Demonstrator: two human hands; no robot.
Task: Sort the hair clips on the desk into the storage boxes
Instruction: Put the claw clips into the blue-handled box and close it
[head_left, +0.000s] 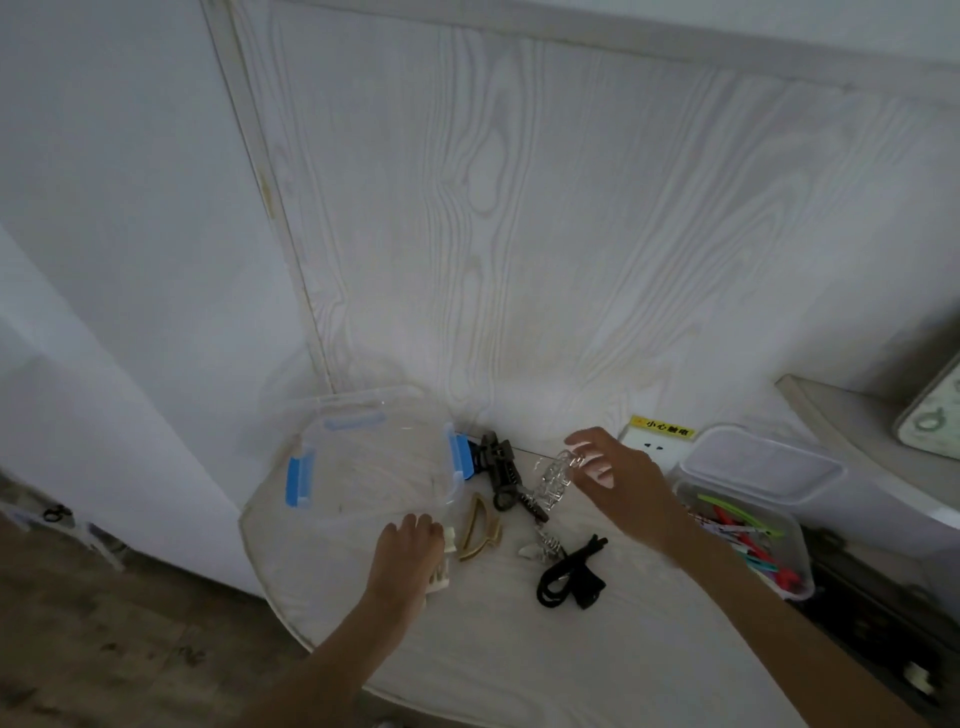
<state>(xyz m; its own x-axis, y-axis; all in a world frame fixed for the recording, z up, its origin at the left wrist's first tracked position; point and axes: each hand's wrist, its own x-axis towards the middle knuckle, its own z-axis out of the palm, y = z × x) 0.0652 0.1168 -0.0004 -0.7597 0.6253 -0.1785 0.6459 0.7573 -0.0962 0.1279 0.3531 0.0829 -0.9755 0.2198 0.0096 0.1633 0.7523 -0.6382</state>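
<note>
- The left hand (410, 545) lay nearest, palm down at the near rim of the clear box (363, 467), its fingers curled round a cream claw clip (441, 564) that stuck out on its right side.
- On the surface (493, 649) beside it, several clips were unsorted: a gold claw clip (480, 535), a small silver clip (543, 548), a black band (569, 574), and farther back a dark claw clip (501, 470).
- The right hand (618, 478) hovered above these, thumb and fingertips pinching a clear clip (556, 478) that hung down over the surface.
- The box with blue latches looked nearly empty, though its contents were hard to make out.
- To the right, the second box (748, 525) already held a heap of coloured clips (743, 540), its lid (763, 462) propped behind it.
- Judging from this, sorting was partly done, with about six pieces left to place.
</note>
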